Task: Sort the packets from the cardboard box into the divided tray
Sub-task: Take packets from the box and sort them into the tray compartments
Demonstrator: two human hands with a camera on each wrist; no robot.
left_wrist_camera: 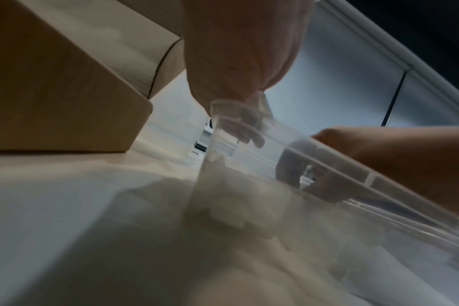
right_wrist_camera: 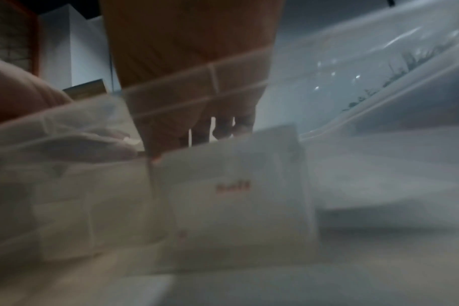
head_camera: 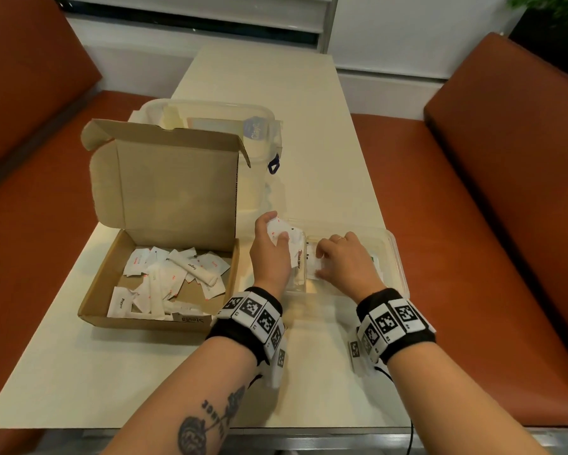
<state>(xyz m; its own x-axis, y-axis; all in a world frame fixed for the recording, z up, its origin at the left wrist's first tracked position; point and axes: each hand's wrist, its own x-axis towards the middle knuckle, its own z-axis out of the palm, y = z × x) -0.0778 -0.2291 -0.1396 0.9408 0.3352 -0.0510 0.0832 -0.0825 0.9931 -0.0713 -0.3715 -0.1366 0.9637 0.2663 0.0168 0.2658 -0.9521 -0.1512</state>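
An open cardboard box (head_camera: 95, 300) on the table holds several white packets (head_camera: 164, 277), among them a sugar stick (head_camera: 194, 269). To its right stands a clear divided tray (head_camera: 394, 254). My left hand (head_camera: 271, 244) hovers over the tray's left compartment and grips a bunch of white packets (head_camera: 281, 228). My right hand (head_camera: 341, 257) is inside the middle compartment, fingers curled on a white packet (head_camera: 315, 261). In the right wrist view a packet with red print (right_wrist_camera: 233, 188) stands behind the tray wall (right_wrist_camera: 354, 186). The left wrist view has the tray's rim (left_wrist_camera: 301, 149) and both hands, blurred.
A clear lidded plastic container (head_camera: 210, 126) stands behind the box's raised lid (head_camera: 171, 178). Orange-brown bench seats (head_camera: 472, 208) flank the cream table (head_camera: 308, 93) on both sides. A cable runs off my right wrist near the table's front edge.
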